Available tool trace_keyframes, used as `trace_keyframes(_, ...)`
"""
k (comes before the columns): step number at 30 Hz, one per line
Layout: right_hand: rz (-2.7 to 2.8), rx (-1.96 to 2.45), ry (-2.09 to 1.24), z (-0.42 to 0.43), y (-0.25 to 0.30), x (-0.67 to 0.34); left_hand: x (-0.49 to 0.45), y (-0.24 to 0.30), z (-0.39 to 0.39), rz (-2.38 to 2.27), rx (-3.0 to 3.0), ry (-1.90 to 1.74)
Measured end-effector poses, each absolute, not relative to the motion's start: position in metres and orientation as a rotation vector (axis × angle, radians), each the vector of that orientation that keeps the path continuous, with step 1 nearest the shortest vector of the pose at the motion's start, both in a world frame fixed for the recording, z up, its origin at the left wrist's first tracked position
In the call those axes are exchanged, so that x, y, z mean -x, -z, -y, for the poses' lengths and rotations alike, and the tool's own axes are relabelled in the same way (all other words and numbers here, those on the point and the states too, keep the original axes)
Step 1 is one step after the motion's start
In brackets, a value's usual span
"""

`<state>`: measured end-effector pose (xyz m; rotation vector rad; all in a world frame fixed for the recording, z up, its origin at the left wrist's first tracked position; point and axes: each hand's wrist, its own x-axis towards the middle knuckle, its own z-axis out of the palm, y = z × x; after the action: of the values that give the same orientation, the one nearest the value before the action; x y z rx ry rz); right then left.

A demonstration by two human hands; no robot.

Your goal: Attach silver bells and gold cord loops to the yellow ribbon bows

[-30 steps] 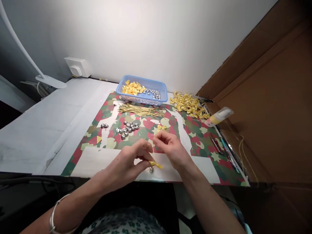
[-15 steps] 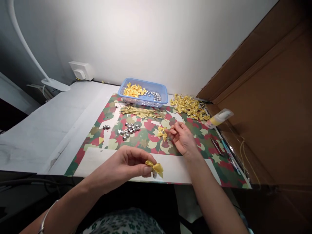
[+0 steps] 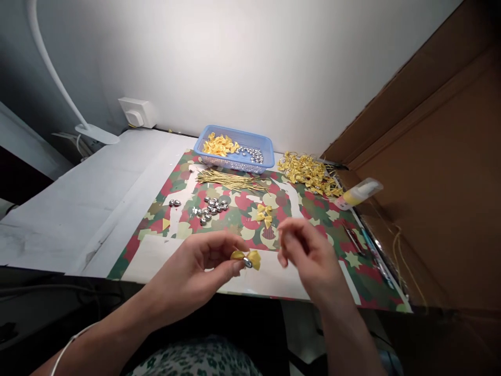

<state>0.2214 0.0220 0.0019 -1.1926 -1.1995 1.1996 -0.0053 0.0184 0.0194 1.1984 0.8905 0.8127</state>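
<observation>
Between the thumb and fingers of my left hand (image 3: pixel 205 266) is a yellow ribbon bow (image 3: pixel 254 259), with a shiny silver bead (image 3: pixel 247 262) at its middle. My right hand (image 3: pixel 309 256) hovers to the right of it, apart from the bow. Its fingers are curled in and somewhat blurred; what they hold, if anything, cannot be made out. Beyond the hands, several small yellow bows (image 3: pixel 265 214) lie on the patterned mat (image 3: pixel 242 235). Loose silver beads (image 3: pixel 213 208) are grouped to their left.
A blue basket (image 3: pixel 270 159) with yellow bows and silver beads stands by the wall. In front lies a bundle of gold cords (image 3: pixel 230 180). Corded bows (image 3: pixel 307 171) are heaped at right, near a glue bottle (image 3: pixel 358 194), pen-like tools (image 3: pixel 376 256) and a cardboard wall (image 3: pixel 438 172).
My right hand has moved back from the small bows on the mat towards me. The bow in my left hand has turned, so its silver bead now faces up.
</observation>
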Motion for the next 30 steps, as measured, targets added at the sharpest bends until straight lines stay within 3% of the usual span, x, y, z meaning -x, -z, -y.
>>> trace_keyframes(3, 1.704, 1.212, -0.846, 0.014, -0.020, -0.202, 0.003, -0.021, -0.015, -0.924, -1.311, -0.825)
trace_keyframes(7, 1.798, 1.237, -0.645, 0.024, -0.026, -0.191, 0.001, -0.023, -0.016, -0.831, -1.238, -0.720)
trace_keyframes(15, 1.456, 1.265, -1.269, 0.017, -0.021, -0.195, 0.005, -0.026, -0.019, -0.717, -1.018, -0.616)
trace_keyframes(22, 1.375, 1.265, -1.314, 0.019, -0.021, -0.192, 0.005, -0.027, -0.018, -0.721, -1.079, -0.587)
trace_keyframes(25, 1.450, 1.291, -1.171, 0.019, -0.019, -0.190, 0.005, -0.026, -0.020, -0.734, -1.079, -0.578)
trace_keyframes(30, 1.735, 1.163, -0.582, 0.028, -0.013, -0.189, 0.004, -0.026, -0.020, -0.761, -1.056, -0.680)
